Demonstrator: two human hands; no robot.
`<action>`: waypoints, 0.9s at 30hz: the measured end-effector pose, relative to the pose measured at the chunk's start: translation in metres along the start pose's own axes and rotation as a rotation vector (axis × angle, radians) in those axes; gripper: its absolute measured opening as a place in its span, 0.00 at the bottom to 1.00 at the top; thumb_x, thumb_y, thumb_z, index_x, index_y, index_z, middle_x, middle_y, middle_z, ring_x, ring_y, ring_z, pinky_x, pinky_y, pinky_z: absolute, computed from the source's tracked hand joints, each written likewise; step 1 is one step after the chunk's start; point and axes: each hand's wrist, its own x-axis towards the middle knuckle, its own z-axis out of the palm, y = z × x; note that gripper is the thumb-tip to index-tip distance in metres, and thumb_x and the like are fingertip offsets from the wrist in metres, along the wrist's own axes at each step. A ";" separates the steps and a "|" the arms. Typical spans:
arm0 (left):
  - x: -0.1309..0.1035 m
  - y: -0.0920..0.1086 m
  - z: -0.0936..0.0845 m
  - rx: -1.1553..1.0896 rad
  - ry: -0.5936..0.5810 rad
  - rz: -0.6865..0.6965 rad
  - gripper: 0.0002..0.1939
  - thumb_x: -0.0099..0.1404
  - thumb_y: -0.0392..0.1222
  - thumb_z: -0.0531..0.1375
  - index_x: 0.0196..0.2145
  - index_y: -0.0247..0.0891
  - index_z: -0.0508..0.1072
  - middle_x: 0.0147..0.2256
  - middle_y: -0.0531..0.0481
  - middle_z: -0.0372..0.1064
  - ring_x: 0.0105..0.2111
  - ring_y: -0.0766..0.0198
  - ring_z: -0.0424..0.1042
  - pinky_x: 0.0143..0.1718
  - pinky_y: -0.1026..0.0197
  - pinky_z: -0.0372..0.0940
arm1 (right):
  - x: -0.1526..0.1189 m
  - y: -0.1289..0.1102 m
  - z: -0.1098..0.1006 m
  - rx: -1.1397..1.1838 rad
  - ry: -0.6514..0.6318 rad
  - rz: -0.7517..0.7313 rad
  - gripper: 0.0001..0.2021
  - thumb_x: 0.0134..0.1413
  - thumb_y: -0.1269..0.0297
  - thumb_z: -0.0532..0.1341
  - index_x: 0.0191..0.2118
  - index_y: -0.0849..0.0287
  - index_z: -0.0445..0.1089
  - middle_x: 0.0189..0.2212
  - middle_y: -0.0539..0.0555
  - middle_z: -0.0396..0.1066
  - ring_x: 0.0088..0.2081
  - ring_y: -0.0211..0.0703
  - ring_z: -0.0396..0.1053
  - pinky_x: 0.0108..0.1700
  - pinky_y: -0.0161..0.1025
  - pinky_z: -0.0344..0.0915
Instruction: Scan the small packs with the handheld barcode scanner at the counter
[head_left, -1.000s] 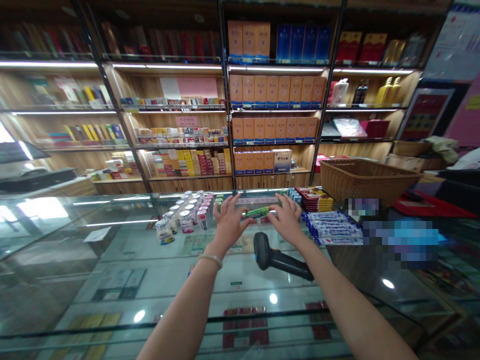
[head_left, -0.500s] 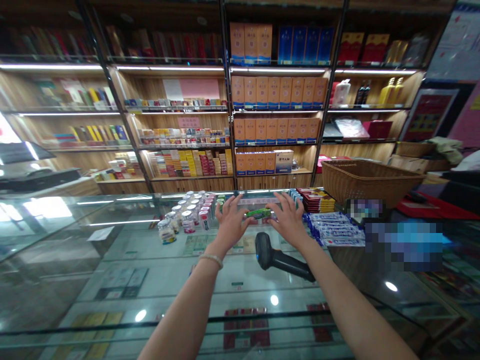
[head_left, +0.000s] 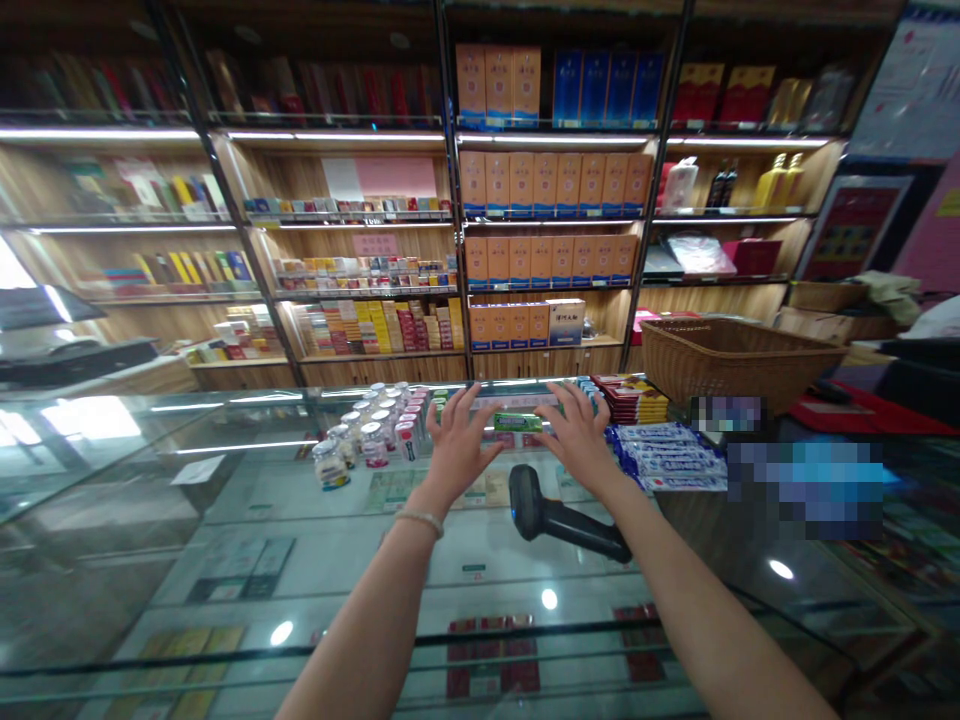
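Note:
Between my two hands lies a green pack of chewing gum (head_left: pixel 517 422), its label facing up, over the glass counter. My left hand (head_left: pixel 456 440) is at its left end, thumb and fingers spread apart. Close to the right end is my right hand (head_left: pixel 577 430), its fingers also apart; whether a fingertip touches the pack I cannot tell. A black handheld barcode scanner (head_left: pixel 562 518) lies on the glass below the gum, partly behind my right forearm.
Several small jars (head_left: pixel 375 443) stand left of my left hand. Blue-and-white packets (head_left: pixel 671 455) and red-yellow boxes (head_left: pixel 634 398) lie to the right. Behind them is a wicker basket (head_left: pixel 735 365). Stocked shelves (head_left: pixel 547 225) line the back wall; boxes show beneath the glass countertop (head_left: pixel 360 570).
The gum pack has gone from a slight tilt to nearly level, with its label showing more clearly. My left hand has moved slightly left and away from it.

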 end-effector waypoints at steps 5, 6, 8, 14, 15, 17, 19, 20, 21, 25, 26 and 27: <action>-0.002 -0.002 0.003 0.033 0.044 0.009 0.16 0.63 0.46 0.67 0.49 0.52 0.76 0.69 0.46 0.57 0.69 0.44 0.53 0.70 0.34 0.32 | -0.001 0.000 0.002 0.009 -0.011 -0.006 0.13 0.62 0.60 0.64 0.51 0.49 0.73 0.68 0.58 0.60 0.70 0.58 0.49 0.68 0.64 0.37; -0.003 -0.002 0.004 0.037 0.052 0.006 0.15 0.63 0.46 0.67 0.48 0.52 0.76 0.68 0.46 0.58 0.69 0.45 0.54 0.70 0.34 0.33 | -0.001 -0.001 0.002 0.012 -0.018 -0.010 0.13 0.62 0.60 0.63 0.51 0.49 0.73 0.68 0.57 0.60 0.70 0.57 0.49 0.68 0.64 0.37; -0.003 -0.002 0.006 0.040 0.064 -0.007 0.13 0.64 0.46 0.66 0.47 0.52 0.76 0.68 0.47 0.59 0.68 0.45 0.54 0.70 0.35 0.33 | -0.001 -0.002 0.003 0.021 -0.032 -0.017 0.12 0.63 0.60 0.62 0.51 0.49 0.73 0.68 0.57 0.60 0.70 0.57 0.48 0.68 0.64 0.37; -0.002 -0.001 0.003 0.043 0.078 -0.026 0.09 0.63 0.43 0.66 0.42 0.50 0.78 0.67 0.48 0.60 0.68 0.47 0.55 0.70 0.37 0.35 | -0.002 -0.003 0.005 0.051 -0.072 -0.025 0.11 0.66 0.60 0.59 0.51 0.48 0.74 0.68 0.56 0.59 0.71 0.58 0.46 0.69 0.64 0.37; -0.002 -0.001 0.002 0.043 0.083 -0.026 0.08 0.63 0.43 0.66 0.42 0.50 0.78 0.67 0.48 0.59 0.68 0.46 0.55 0.70 0.37 0.35 | -0.002 -0.002 0.005 0.051 -0.078 -0.023 0.11 0.66 0.60 0.59 0.51 0.48 0.74 0.68 0.56 0.59 0.71 0.57 0.46 0.69 0.64 0.37; -0.002 -0.001 0.002 0.038 0.088 -0.021 0.09 0.63 0.45 0.66 0.42 0.51 0.78 0.67 0.48 0.59 0.68 0.46 0.54 0.70 0.36 0.35 | -0.002 -0.002 0.005 0.048 -0.088 -0.019 0.12 0.67 0.59 0.57 0.51 0.48 0.75 0.68 0.56 0.59 0.71 0.57 0.46 0.69 0.64 0.37; -0.003 -0.002 0.003 0.027 0.085 -0.013 0.09 0.63 0.46 0.66 0.42 0.52 0.79 0.67 0.48 0.59 0.68 0.46 0.54 0.70 0.36 0.35 | -0.003 -0.001 0.004 0.041 -0.100 -0.012 0.12 0.68 0.59 0.56 0.51 0.48 0.75 0.68 0.55 0.59 0.71 0.56 0.46 0.69 0.63 0.38; -0.004 -0.003 0.004 0.020 0.079 -0.007 0.09 0.63 0.47 0.66 0.42 0.52 0.79 0.67 0.48 0.59 0.68 0.46 0.54 0.70 0.36 0.35 | -0.003 -0.001 0.004 0.036 -0.108 -0.010 0.12 0.68 0.59 0.56 0.50 0.48 0.75 0.68 0.55 0.59 0.71 0.56 0.46 0.69 0.63 0.38; -0.004 -0.003 0.005 0.012 0.072 0.001 0.09 0.63 0.47 0.66 0.42 0.52 0.79 0.67 0.49 0.59 0.68 0.46 0.54 0.70 0.35 0.34 | -0.003 -0.001 0.004 0.029 -0.118 -0.009 0.12 0.69 0.59 0.56 0.50 0.48 0.75 0.69 0.54 0.59 0.71 0.56 0.46 0.69 0.63 0.39; -0.006 -0.006 0.008 -0.004 0.068 0.031 0.10 0.62 0.47 0.68 0.42 0.52 0.79 0.67 0.48 0.59 0.68 0.45 0.54 0.70 0.34 0.34 | -0.001 0.001 0.000 -0.008 -0.163 -0.022 0.13 0.69 0.58 0.55 0.51 0.48 0.76 0.69 0.54 0.58 0.71 0.58 0.46 0.69 0.65 0.39; -0.006 -0.006 0.008 -0.006 0.079 0.036 0.10 0.61 0.47 0.69 0.42 0.51 0.79 0.67 0.48 0.59 0.68 0.45 0.54 0.69 0.34 0.35 | 0.000 0.001 -0.001 -0.023 -0.181 -0.032 0.14 0.70 0.58 0.54 0.51 0.48 0.76 0.70 0.54 0.57 0.71 0.59 0.46 0.69 0.66 0.39; -0.006 -0.007 0.009 -0.008 0.090 0.040 0.10 0.61 0.46 0.69 0.42 0.51 0.79 0.67 0.48 0.59 0.68 0.45 0.54 0.69 0.34 0.36 | 0.003 0.002 -0.003 -0.040 -0.205 -0.046 0.15 0.70 0.58 0.54 0.53 0.48 0.75 0.70 0.55 0.57 0.71 0.59 0.46 0.69 0.68 0.39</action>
